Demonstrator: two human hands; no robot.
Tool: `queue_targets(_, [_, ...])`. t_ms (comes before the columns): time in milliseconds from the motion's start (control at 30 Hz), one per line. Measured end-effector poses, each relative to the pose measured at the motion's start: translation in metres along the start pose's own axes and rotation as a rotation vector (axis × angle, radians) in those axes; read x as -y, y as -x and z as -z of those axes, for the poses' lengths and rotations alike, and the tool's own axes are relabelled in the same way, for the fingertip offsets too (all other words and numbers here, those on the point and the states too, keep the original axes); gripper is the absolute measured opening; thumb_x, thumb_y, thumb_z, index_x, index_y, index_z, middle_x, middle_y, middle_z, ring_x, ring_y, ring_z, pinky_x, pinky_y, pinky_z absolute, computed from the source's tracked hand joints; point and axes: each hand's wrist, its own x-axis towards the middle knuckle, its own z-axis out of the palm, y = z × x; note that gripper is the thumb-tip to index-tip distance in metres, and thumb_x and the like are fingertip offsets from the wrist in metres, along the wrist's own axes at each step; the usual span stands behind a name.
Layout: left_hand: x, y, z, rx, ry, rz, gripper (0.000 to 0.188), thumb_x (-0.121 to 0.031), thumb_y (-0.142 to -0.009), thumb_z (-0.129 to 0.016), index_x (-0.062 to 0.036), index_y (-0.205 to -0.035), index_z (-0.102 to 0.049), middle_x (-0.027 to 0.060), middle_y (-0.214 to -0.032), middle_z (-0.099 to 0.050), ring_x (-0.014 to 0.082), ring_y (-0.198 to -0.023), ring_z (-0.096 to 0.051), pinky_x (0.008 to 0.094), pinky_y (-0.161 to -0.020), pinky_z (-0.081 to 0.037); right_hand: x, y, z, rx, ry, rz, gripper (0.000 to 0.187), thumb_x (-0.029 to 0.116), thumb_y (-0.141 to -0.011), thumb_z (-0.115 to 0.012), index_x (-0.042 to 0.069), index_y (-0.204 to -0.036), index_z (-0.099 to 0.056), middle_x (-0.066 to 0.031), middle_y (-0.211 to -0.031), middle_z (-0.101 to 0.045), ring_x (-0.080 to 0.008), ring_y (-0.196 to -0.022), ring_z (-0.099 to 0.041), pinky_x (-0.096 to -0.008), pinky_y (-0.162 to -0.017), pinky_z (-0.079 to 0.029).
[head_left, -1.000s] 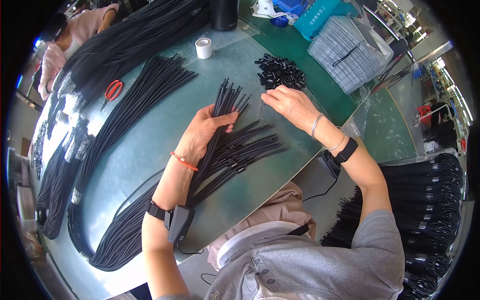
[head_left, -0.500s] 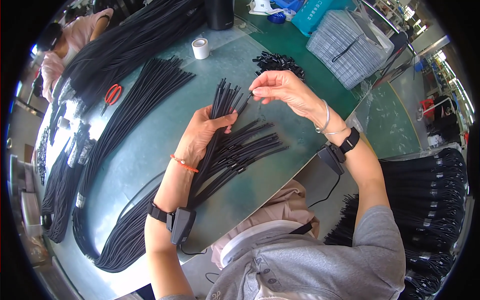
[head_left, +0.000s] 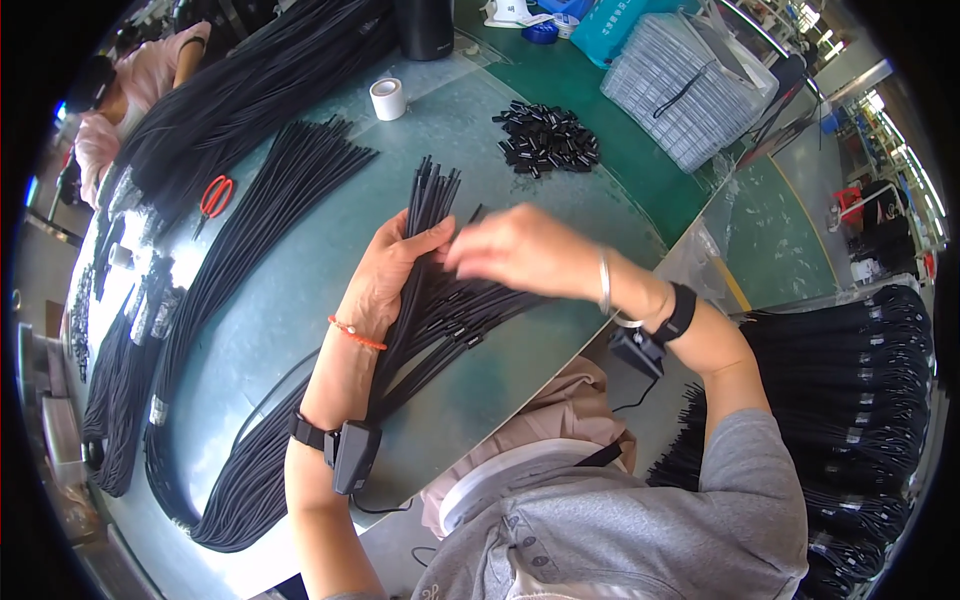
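Observation:
Upright in my left hand [head_left: 392,258] is a bundle of thin black cables [head_left: 432,192], fingers and thumb wrapped round it below the tips. Close beside it, my right hand [head_left: 530,250] is smeared by motion, its fingertips near my left thumb. One dark cable end sticks up just above the right fingers; whether they grip it is hidden by the blur. Under both hands, more cables [head_left: 462,335] with thicker black ends fan out across the table. Beyond the right hand lies a heap of short black sleeve-like pieces [head_left: 548,138].
A long cable bundle [head_left: 270,215] curves down the table's left, near red-handled scissors [head_left: 214,198]. Farther back are a white tape roll [head_left: 387,99], a black cylinder [head_left: 425,28] and a stack of clear trays [head_left: 675,95]. Another person [head_left: 140,85] sits far left. Cable bundles [head_left: 840,400] hang right.
My right hand has swung down and left from the upper cable tips toward my left thumb, uncovering the heap of small black pieces. My left hand keeps its hold on the bundle.

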Motion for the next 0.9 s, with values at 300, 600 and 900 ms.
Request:
queue_targets(300, [0.006,-0.019,-0.015,0.049,-0.030,-0.008,0.023,-0.016,-0.084,-0.073,-0.0026,-0.096,-0.058,0.0009,-0.082,-0.057,0.0085,-0.071,-0.052,0.0218,-0.066,-0.044,-0.083,0.038,0.053,-0.279,0.573,-0.326,0.009,0.013,-0.087,-0.062,0.006,-0.092,-0.060,-0.0130,-0.085,-0.061,-0.0344,-0.077,-0.061,-0.0408,-0.067,-0.050])
queue_targets(600, [0.008,-0.025,-0.013,0.104,-0.080,-0.035,0.021,-0.013,-0.084,-0.072,-0.0007,-0.098,-0.062,0.0027,-0.084,-0.060,0.0090,-0.072,-0.054,0.0222,-0.068,-0.045,-0.070,0.030,0.051,-0.250,-0.084,-0.381,0.012,0.013,-0.089,-0.064,0.006,-0.099,-0.061,-0.0045,-0.087,-0.061,-0.0163,-0.078,-0.063,-0.0284,-0.072,-0.049])
queue_targets(900, [0.005,-0.019,-0.009,0.083,-0.158,-0.048,0.021,-0.013,-0.084,-0.073,-0.0013,-0.098,-0.063,0.0027,-0.085,-0.062,0.0086,-0.073,-0.055,0.0232,-0.071,-0.047,-0.039,0.003,0.044,-0.164,-0.802,-0.510,0.016,0.019,-0.088,-0.068,0.004,-0.094,-0.064,-0.0036,-0.088,-0.064,-0.0138,-0.084,-0.064,-0.0269,-0.077,-0.051])
